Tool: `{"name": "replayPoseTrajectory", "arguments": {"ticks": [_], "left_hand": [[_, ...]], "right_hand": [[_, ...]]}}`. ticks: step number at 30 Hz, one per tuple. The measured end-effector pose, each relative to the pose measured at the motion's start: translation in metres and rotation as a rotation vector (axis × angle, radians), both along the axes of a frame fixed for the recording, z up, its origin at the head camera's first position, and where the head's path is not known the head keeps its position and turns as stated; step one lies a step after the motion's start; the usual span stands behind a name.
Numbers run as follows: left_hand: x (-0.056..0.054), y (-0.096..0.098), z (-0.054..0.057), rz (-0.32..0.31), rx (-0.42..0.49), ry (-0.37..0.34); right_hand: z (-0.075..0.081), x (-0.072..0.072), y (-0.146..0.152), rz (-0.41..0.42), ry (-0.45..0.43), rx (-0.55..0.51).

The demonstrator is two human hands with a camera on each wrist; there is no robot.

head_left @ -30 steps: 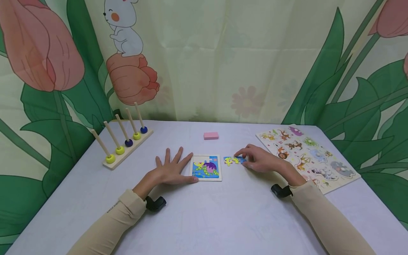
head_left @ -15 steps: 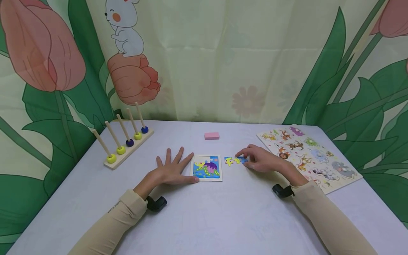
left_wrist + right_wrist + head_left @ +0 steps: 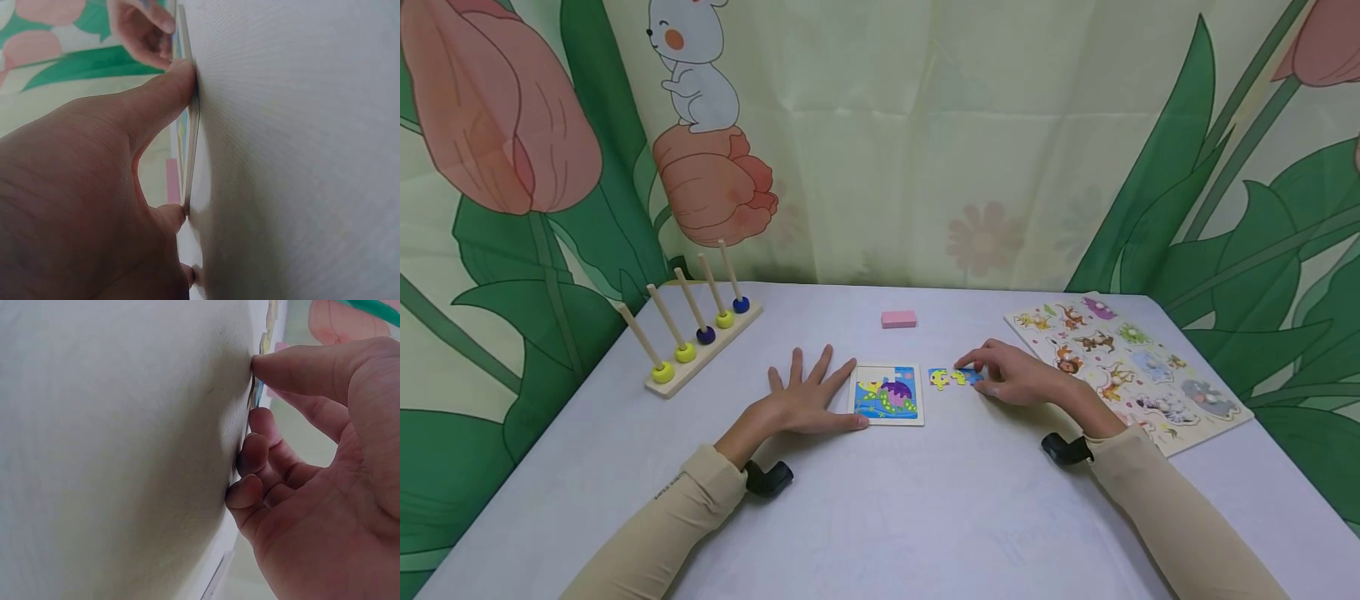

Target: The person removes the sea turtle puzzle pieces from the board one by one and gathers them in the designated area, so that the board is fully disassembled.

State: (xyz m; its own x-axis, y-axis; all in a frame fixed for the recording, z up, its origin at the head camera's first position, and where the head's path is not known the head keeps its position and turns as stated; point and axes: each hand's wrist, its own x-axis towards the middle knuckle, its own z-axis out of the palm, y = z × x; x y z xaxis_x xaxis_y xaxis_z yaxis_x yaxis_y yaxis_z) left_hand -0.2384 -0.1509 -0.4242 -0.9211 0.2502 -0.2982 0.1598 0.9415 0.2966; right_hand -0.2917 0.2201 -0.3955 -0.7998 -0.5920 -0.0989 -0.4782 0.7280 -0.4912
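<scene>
A small framed jigsaw puzzle (image 3: 886, 396) with a purple-shelled turtle picture lies flat on the table. My left hand (image 3: 805, 404) rests beside it with fingers spread; its thumb and index finger touch the frame's left side. In the left wrist view, the left thumb (image 3: 178, 81) lies against the frame's edge. Blue and yellow puzzle pieces (image 3: 938, 379) sit just right of the frame. My right hand (image 3: 1011, 375) pinches the rightmost puzzle piece (image 3: 967, 377) between thumb and index finger, partly hiding it. In the right wrist view, the other fingers (image 3: 253, 453) curl down near the tabletop.
A pink block (image 3: 898, 320) lies behind the framed puzzle. At the left stands a wooden peg rack (image 3: 703, 357) with yellow and blue beads. A larger animal puzzle board (image 3: 1120, 362) lies at the right, close to the right forearm. A printed curtain (image 3: 880, 167) hangs behind the table.
The whole view shifts very slightly. Both hands, the framed puzzle and the puzzle pieces stay in the same places relative to each other.
</scene>
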Motion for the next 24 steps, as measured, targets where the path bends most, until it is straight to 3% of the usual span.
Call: {"name": "replayPoseTrajectory", "arguments": {"ticks": [24], "left_hand": [[0.001, 0.0, 0.002, -0.003, 0.017, -0.003]], "right_hand": [[0.0, 0.0, -0.013, -0.026, 0.026, -0.045]]}}
